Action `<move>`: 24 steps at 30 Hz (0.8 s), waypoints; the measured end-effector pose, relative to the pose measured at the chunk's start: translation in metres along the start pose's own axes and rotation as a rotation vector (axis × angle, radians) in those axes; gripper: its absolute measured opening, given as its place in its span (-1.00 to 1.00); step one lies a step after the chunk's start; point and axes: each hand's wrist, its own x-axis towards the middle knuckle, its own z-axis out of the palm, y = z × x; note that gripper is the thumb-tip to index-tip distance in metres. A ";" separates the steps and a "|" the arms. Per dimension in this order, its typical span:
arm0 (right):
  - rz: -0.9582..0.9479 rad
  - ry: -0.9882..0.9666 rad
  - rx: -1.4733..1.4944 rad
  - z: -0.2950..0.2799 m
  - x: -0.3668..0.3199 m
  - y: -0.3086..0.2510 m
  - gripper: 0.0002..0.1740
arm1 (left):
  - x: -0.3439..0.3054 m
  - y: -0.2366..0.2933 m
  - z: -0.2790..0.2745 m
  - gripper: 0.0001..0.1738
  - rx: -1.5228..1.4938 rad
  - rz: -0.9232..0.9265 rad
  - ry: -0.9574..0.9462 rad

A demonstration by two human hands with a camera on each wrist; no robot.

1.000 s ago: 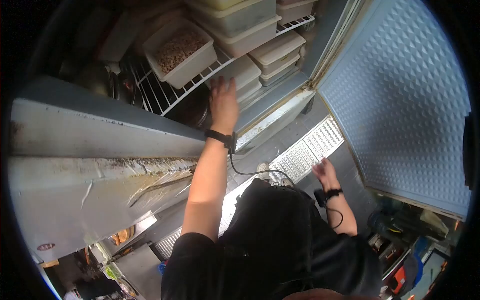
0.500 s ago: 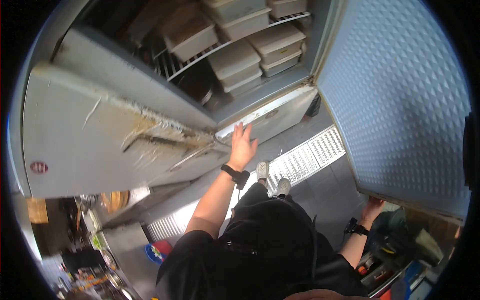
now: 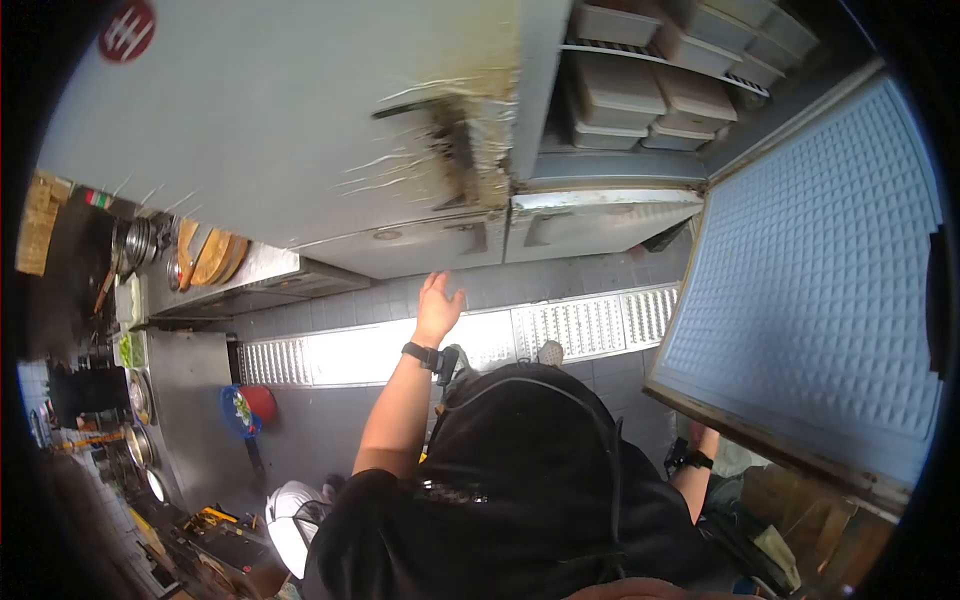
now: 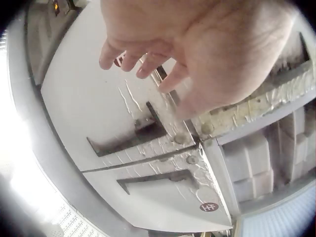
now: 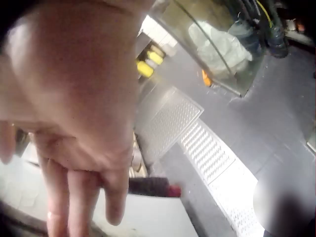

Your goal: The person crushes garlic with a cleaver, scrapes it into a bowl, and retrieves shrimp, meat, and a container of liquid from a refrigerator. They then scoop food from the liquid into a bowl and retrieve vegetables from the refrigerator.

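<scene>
My left hand is held out over the floor in front of the fridge, its fingers loosely extended with nothing in them. In the left wrist view this hand passes before the white fridge doors and their dark handles. At the outer edge of the open door, with its dimpled blue inner face, is my right hand, partly hidden by that edge. The right wrist view shows that hand with fingers stretched out, gripping nothing visible.
Lidded plastic boxes fill the shelves of the open fridge compartment. A metal drain grate crosses the tiled floor. To the left are a steel counter, a blue basin and a red bucket.
My left hand has drawn back from the shelf to above the floor. My right hand has moved out to the door's edge. The view has swung left, and the door stands nearer the fridge.
</scene>
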 end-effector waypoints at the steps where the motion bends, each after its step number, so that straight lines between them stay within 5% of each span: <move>1: 0.028 -0.104 0.035 0.011 0.006 0.014 -0.36 | -0.004 -0.014 -0.012 -0.35 0.006 -0.013 0.010; 3: 0.138 -0.344 0.129 0.045 0.019 0.046 -0.36 | -0.015 -0.046 -0.035 -0.36 0.005 -0.011 0.035; 5: 0.281 -0.377 0.248 0.200 -0.035 0.025 -0.37 | -0.019 -0.078 -0.056 -0.37 0.000 0.008 0.064; 8: 0.328 -0.783 0.084 0.301 -0.034 0.052 -0.37 | -0.038 -0.131 -0.090 -0.41 0.025 -0.049 0.116; 11: 0.387 -0.570 -0.264 0.374 -0.002 0.096 -0.35 | -0.065 -0.179 -0.118 -0.42 -0.008 -0.164 0.156; 17: 0.288 -0.329 -0.482 0.486 0.086 0.192 -0.33 | -0.129 -0.192 -0.158 -0.45 0.032 -0.313 0.212; 24: 0.397 -0.294 -0.376 0.520 0.138 0.269 -0.34 | -0.177 -0.191 -0.166 -0.46 0.169 -0.283 0.148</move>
